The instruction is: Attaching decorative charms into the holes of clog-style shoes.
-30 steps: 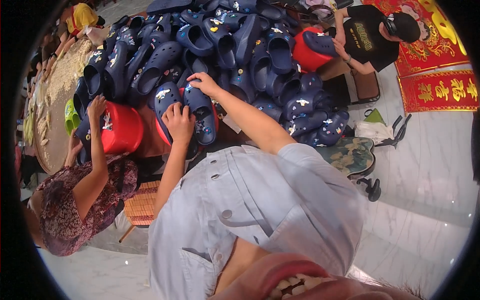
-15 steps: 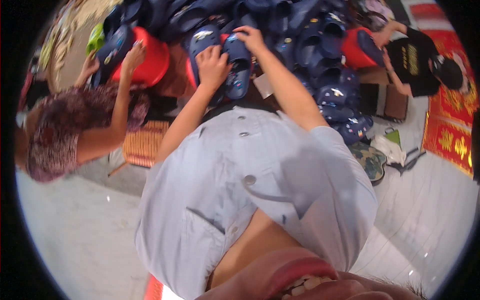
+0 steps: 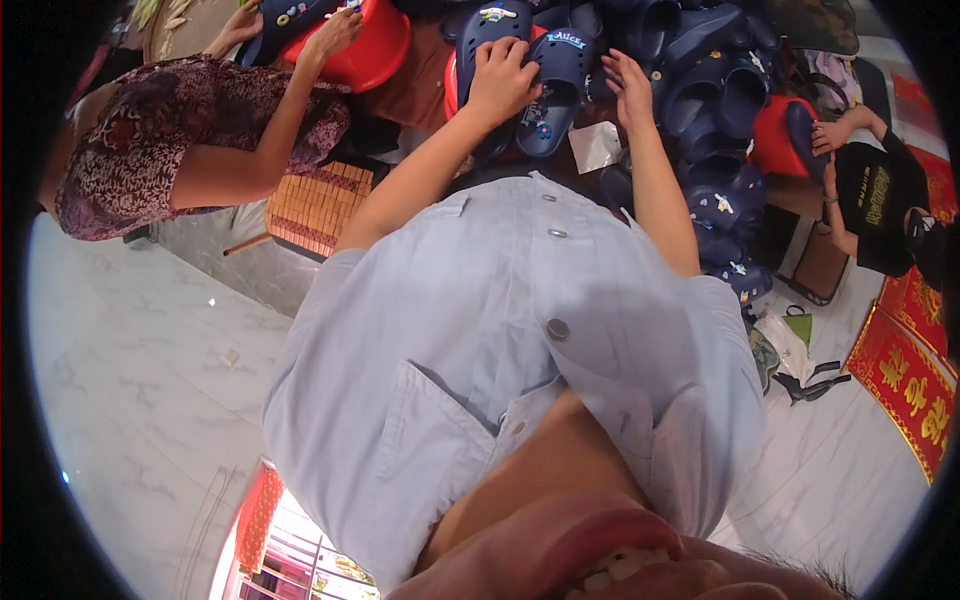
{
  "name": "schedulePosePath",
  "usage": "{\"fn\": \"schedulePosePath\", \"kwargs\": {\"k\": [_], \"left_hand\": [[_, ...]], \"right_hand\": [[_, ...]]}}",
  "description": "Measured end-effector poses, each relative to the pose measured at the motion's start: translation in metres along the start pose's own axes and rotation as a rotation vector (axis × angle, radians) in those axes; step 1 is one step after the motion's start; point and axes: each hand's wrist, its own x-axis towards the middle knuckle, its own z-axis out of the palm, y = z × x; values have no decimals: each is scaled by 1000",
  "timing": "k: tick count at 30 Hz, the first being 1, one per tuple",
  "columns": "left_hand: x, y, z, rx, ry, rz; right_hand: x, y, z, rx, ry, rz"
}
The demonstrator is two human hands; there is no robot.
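Left hand (image 3: 503, 85): resting over left clog (image 3: 488, 28); its grip I cannot tell.
Left clog: showing at twelve o'clock, likely being light, pliant foam; sides suiting a hold.
Right clog (image 3: 558, 82): lying at two o'clock.
Right hand (image 3: 632, 92): hanging open, three o'clock.

Two navy clogs side by side, toes pointing away from the person.
The left clog (image 3: 478, 32) has a perforated upper with a white figure charm (image 3: 497, 12) near the toe; its middle is covered by the left hand (image 3: 503, 80). The right clog (image 3: 572, 66), just beside it, shows its foot opening, a pale-blue lettered charm (image 3: 567, 39) across the toe and a round, colourful charm (image 3: 544, 131) near the heel.
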Motion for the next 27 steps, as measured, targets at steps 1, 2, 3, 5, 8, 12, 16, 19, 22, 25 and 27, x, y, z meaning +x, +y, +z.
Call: {"fn": "schedulePosePath", "kwargs": {"k": [1, 2, 3, 5, 8, 12, 16, 19, 22, 25, 27], "left_hand": [[1, -3, -1, -49, 22, 24], [0, -4, -2, -96, 43, 46], [0, -5, -6, -94, 33, 44], [-2, -7, -17, -139, 124, 16], [-13, -8, -31, -106, 129, -48], [-42, -11, -50, -109, 210, -156], [-77, 5, -65, -161, 183, -283], [-95, 25, -68, -177, 94, -359], [-102, 37, -64, -192, 33, -365], [-100, 52, -64, -187, -13, -376], [-105, 59, -62, -175, -33, -370]], "right_hand": [[-8, 3, -8, 4, -1, 6], [-15, 7, -14, 8, 4, 17], [-25, 9, -17, 14, 9, 30], [-43, 13, -21, 26, 30, 30], [-62, 22, -29, -46, 12, -9], [-76, 15, -17, -153, -22, -111], [-87, -17, 11, -417, -123, -323], [-84, -25, 28, -668, -246, -653], [-80, -18, 46, -945, -482, -1066], [-86, -14, 63, -1275, -470, -1161], [-90, -7, 68, -1358, -460, -1148]]}}
